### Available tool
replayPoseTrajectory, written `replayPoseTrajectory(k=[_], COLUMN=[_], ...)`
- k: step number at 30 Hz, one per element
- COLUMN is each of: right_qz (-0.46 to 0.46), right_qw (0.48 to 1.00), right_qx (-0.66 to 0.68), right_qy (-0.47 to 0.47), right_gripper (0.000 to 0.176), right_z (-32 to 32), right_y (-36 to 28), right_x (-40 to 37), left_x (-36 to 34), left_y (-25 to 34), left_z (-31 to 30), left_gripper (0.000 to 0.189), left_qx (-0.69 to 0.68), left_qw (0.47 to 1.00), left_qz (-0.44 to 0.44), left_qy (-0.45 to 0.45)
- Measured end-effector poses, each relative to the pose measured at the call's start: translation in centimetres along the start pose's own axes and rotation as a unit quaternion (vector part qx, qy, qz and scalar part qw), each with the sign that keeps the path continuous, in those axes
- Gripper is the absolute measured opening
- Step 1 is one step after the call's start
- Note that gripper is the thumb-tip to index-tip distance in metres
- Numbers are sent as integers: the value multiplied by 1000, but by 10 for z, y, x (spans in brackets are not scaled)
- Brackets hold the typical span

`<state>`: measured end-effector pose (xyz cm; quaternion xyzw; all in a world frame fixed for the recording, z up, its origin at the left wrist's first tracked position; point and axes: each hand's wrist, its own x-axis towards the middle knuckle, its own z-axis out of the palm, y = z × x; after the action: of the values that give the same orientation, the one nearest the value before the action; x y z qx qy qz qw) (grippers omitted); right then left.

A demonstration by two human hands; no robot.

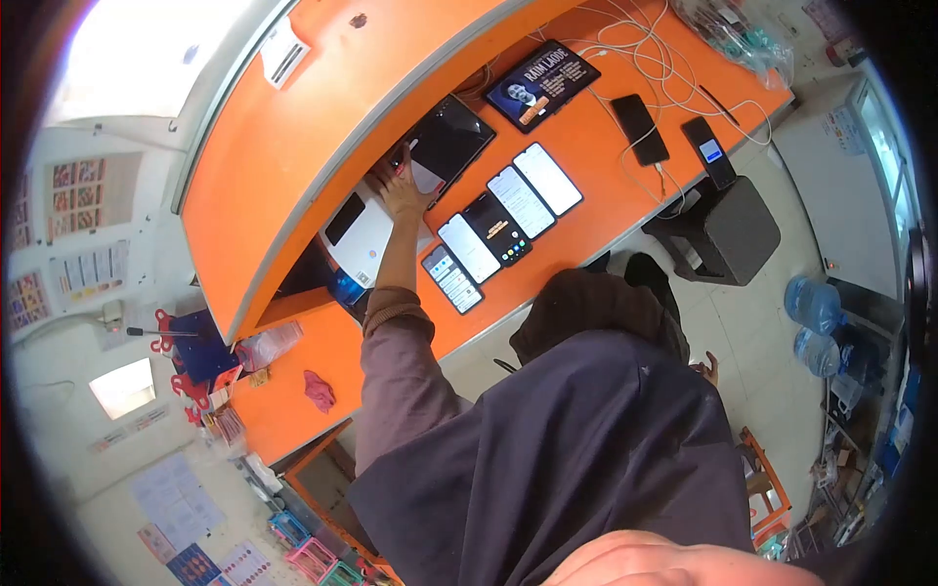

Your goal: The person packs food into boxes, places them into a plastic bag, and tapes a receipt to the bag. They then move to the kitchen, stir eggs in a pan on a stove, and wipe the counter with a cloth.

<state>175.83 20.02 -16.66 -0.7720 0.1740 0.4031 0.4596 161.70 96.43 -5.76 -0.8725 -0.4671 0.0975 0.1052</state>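
Observation:
My left hand (399,192) reaches across the orange counter (391,361) with its fingers spread. It rests at the edge of a white printer-like machine (369,239), and its outstretched fingertips overlap a glossy black flat device (451,137) beside it. Just right of my left forearm lies a slanting row of several phones with lit screens, among them a white-screened phone (469,247) and a dark-screened phone (494,230). Low at my right side, away from the counter, hangs my right hand (707,369), small in view, its fingers loosely bent and apart with nothing visible in them.
A tablet (542,85) lies at the back of the counter. A black phone (640,130) with a cable and a card terminal (708,153) sit near tangled white cables (645,49). A dark stool (718,234) stands by the counter's edge. Water jugs (814,305) are at right.

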Motion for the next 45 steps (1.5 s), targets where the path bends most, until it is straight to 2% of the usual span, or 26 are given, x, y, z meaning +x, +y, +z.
replayPoseTrajectory(k=[2,11,13,14,16,17,18,20,21,22,24,26,27,28,29,30,31,32,33,34,36,40,41,43,44,45], right_qz=[-23,20,26,27,30,32,33,32,31,40,61,77,-261,-109,71,220,224,192,171,187,206,242,280,340,357,370], right_qw=[998,999,999,999,999,999,999,998,998,999,997,994,946,979,984,959,955,953,943,941,942,910,899,831,819,803], right_qx=[26,32,34,34,34,35,40,46,48,19,-31,-60,-157,-169,-152,-114,-43,-115,-194,-134,-68,38,71,141,217,293], right_qy=[53,39,32,28,19,16,13,9,13,-6,-37,-49,-111,-33,56,140,191,202,208,248,257,334,330,417,395,363], right_gripper=[41,40,40,40,40,40,40,40,40,38,35,33,34,37,41,46,46,52,59,59,64,66,64,60,58,56], right_z=[-7,-70,-80,-84,-94,-98,-100,-104,-107,-104,-95,-98,-107,-95,-82,-68,-66,-65,-62,-58,-56,-37,-30,-1,7,21], right_y=[2,53,63,67,73,76,79,81,81,70,50,53,97,68,38,2,-11,-14,-10,-5,3,111,135,197,239,267], right_x=[-2,18,23,26,31,35,38,41,43,42,34,24,34,19,3,-14,-21,-30,-42,-51,-61,-76,-72,-75,-79,-83], left_x=[-3,4,7,5,6,0,2,11,11,13,17,15,10,13,-11,-8,-24,-43,-69,-76,-102,-179,-186,-225,-250,-272], left_y=[4,10,12,16,25,38,46,66,84,102,140,182,208,238,262,295,326,351,380,409,454,543,579,642,679,705], left_z=[5,2,2,-8,-27,-28,-27,-33,-35,-44,-59,-78,-90,-90,-119,-118,-140,-161,-180,-181,-191,-224,-209,-199,-203,-208], left_gripper=[129,120,114,114,106,93,93,79,66,66,60,53,52,51,51,51,50,49,53,57,57,57,57,51,51,46], left_qx=[-13,17,-42,-43,-200,-128,-130,-145,-162,-165,-194,-242,-280,-363,-286,-358,-357,-352,-286,-350,-318,-275,-282,-246,-245,-149], left_qw=[999,999,996,995,976,983,983,970,965,964,906,854,823,749,794,691,676,660,679,620,567,406,378,417,393,429], left_qz=[-13,-23,-53,-54,-68,-44,-43,32,49,52,185,231,257,309,304,380,408,439,461,514,607,780,793,821,833,841], left_qy=[28,27,-62,-66,-46,122,119,192,200,201,328,399,421,461,441,500,499,498,494,478,457,390,386,304,304,293])
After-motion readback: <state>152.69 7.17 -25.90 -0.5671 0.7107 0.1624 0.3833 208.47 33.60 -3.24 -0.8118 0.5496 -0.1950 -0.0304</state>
